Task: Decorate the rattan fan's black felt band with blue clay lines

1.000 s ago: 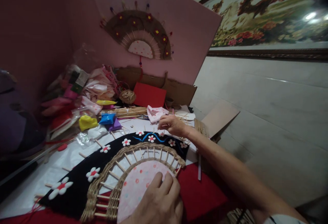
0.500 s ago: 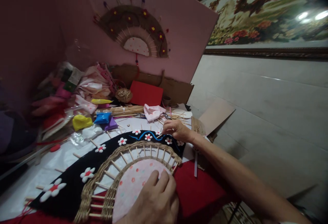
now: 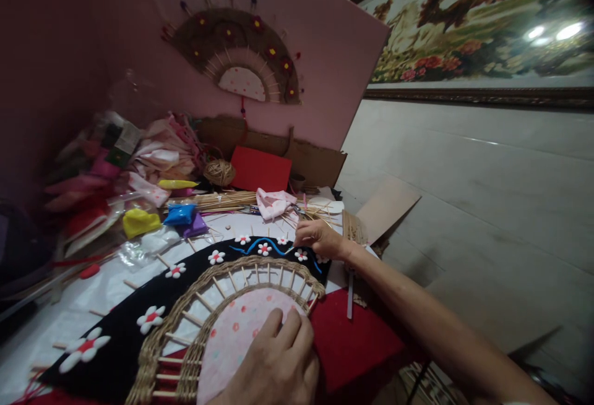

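A large hand-made fan lies across the table, with a black band, woven twine rings, wooden sticks and a pink patterned half-circle. White clay flowers with red centres dot the black band, and a wavy blue clay strip runs along its upper part. My left hand rests over the pink half-circle with bent fingers, holding the fan; its fingertips are partly hidden. At the band's right end, my right hand is closed in a pinch on a thin pale stick beside the blue strip.
Behind the fan are blue clay, yellow clay, a bundle of sticks, a twine ball and a red card. A finished brown fan hangs on the pink board. A red cloth covers the table's right edge.
The whole view has shifted slightly, so most things sit a little further left. My right hand has moved slightly along the blue strip toward the right; my left hand stays on the fan.
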